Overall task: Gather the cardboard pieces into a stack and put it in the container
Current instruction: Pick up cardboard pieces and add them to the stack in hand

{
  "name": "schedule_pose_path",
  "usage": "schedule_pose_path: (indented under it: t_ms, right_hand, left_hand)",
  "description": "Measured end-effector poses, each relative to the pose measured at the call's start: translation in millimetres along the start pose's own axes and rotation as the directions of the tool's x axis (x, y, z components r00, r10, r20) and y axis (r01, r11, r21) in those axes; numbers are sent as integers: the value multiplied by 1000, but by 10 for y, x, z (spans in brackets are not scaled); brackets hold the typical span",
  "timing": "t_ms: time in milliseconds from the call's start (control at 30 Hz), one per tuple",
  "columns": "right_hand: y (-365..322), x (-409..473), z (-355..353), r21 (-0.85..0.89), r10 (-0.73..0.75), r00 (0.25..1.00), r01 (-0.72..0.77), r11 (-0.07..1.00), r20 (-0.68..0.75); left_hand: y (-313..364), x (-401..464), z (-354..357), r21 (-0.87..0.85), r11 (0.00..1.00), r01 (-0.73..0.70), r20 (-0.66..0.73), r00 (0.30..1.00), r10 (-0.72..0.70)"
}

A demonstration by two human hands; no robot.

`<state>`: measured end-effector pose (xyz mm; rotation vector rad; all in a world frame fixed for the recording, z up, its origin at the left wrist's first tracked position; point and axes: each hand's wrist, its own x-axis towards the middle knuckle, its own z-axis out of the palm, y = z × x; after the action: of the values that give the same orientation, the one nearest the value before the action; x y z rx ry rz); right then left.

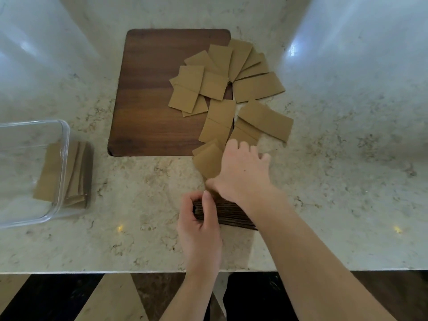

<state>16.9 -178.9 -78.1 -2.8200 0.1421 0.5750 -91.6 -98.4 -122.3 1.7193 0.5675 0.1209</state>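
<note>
Several tan cardboard pieces (231,84) lie fanned out over the right side of a dark wooden board (150,100) and onto the counter beside it. My left hand (200,225) grips a stack of cardboard (231,216) on edge near the counter's front. My right hand (243,170) reaches past it, fingers spread on the nearest loose cardboard piece (208,158). A clear container (64,144) stands at the left with a few cardboard pieces leaning inside it.
The marble counter (347,181) has open surface to the right and front left. Its front edge runs across the bottom of the view. The board sits in the middle, behind my hands.
</note>
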Motion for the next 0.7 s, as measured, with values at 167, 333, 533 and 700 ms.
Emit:
schedule_pose_path:
  t_ms: [167, 333, 533, 700]
  right_hand:
    - [21, 26, 36, 76, -11, 999, 8, 997, 40]
    - [308, 21, -227, 424, 54, 986, -117, 898, 158]
    - [686, 178, -597, 363, 48, 960, -150, 920, 276]
    - [482, 279, -371, 50, -57, 940, 42, 998, 337]
  left_hand:
    - [25, -2, 4, -13, 999, 30, 1, 1000, -30]
    - [20, -11, -10, -31, 998, 62, 18, 998, -62]
    - [5, -10, -4, -40, 999, 22, 7, 1000, -22]
    - [9, -6, 2, -46, 999, 19, 3, 1000, -19]
